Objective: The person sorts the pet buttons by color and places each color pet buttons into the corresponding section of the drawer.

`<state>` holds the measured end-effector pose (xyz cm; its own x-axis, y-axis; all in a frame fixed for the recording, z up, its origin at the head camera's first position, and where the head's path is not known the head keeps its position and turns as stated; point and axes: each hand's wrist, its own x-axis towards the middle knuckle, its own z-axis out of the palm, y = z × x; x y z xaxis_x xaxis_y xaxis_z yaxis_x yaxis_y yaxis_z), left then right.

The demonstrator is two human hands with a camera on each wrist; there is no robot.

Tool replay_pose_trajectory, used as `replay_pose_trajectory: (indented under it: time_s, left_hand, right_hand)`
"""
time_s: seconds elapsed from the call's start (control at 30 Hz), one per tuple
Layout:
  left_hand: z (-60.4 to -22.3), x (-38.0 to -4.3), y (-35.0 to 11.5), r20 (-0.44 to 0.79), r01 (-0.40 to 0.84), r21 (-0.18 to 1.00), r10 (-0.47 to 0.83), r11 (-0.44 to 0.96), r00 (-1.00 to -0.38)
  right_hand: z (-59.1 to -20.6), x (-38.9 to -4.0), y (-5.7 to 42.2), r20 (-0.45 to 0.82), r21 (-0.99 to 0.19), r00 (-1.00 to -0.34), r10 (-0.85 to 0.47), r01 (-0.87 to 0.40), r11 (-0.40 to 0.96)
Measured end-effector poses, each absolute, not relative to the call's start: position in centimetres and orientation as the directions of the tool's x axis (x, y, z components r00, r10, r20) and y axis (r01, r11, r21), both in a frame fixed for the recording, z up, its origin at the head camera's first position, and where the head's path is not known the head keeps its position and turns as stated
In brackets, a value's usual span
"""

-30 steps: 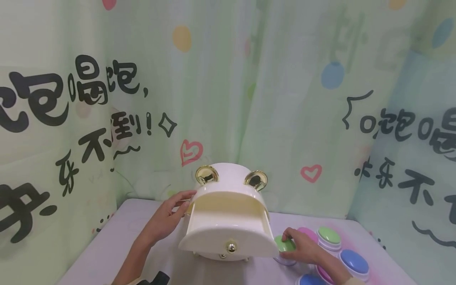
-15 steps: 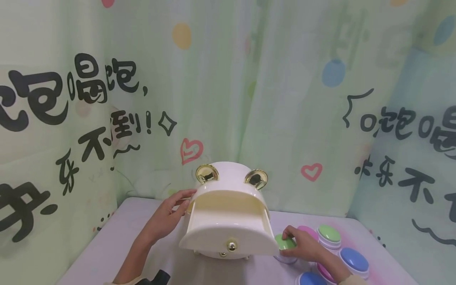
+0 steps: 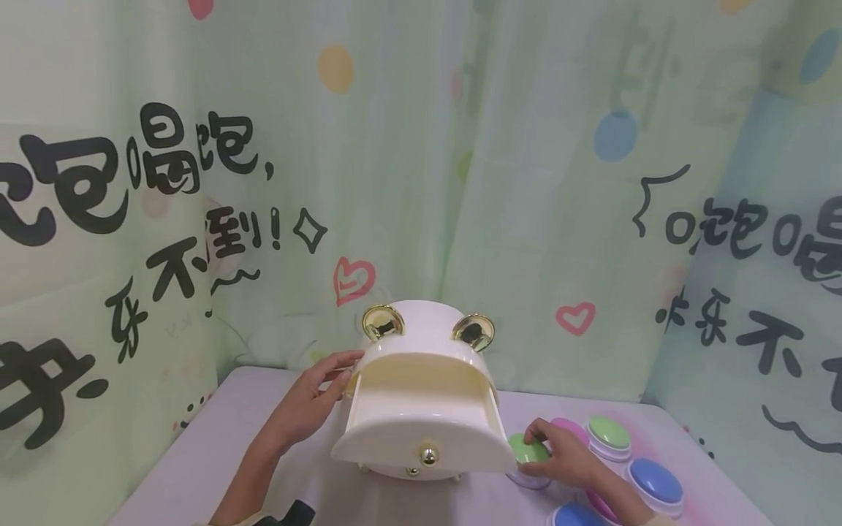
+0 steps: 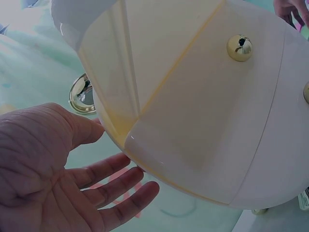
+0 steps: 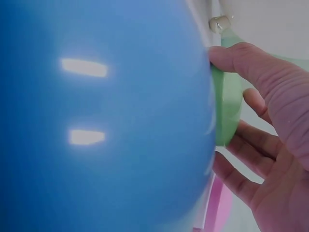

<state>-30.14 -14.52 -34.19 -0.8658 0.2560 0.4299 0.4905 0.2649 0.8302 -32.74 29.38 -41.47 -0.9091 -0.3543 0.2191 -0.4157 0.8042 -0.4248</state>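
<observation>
A white frog-shaped drawer box [image 3: 421, 365] with gold-rimmed eyes stands mid-table, its wide upper drawer [image 3: 427, 442] pulled out. Against the box's left side, my left hand [image 3: 308, 402] rests with fingers extended; the left wrist view shows fingertips at the box's curved edge. To the right of the drawer, my right hand [image 3: 562, 453] grips a round thing with a domed green top [image 3: 528, 448] and white base on the table. In the right wrist view, thumb and fingers lie around its green rim [image 5: 227, 106], partly hidden by a blue dome [image 5: 120, 116].
Several similar round things lie at the right: a green-topped one [image 3: 608, 432], a blue-topped one [image 3: 655, 481], another blue one [image 3: 575, 516] at the front, and a pink one [image 3: 571, 429] behind my hand. A printed curtain [image 3: 513, 219] hangs behind the table.
</observation>
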Motion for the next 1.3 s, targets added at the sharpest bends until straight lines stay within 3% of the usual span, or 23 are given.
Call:
replay_pose_trajectory:
  time_s: [0.53,0.93,1.3]
  left_hand:
    - [-34.4,-30.1,-14.3,0.437,0.500,0.830,0.267,0.247,-0.859]
    - [-34.4,-30.4,-14.4,0.439,0.498,0.830,0.257,0.252,-0.861]
    - [-34.4,-30.3,-14.4,0.454,0.512,0.817,0.252,0.267,-0.855]
  right_hand:
    - [-42.8,-31.7,30.3,0.369,-0.514,-0.903,-0.219,-0.394,0.762]
    - [-40.5,-30.4,30.1,0.393,-0.621,-0.919,-0.024,-0.285,0.730]
    - [-38.5,-29.4,29.7,0.530,-0.608,-0.846,0.057,-0.332,0.722]
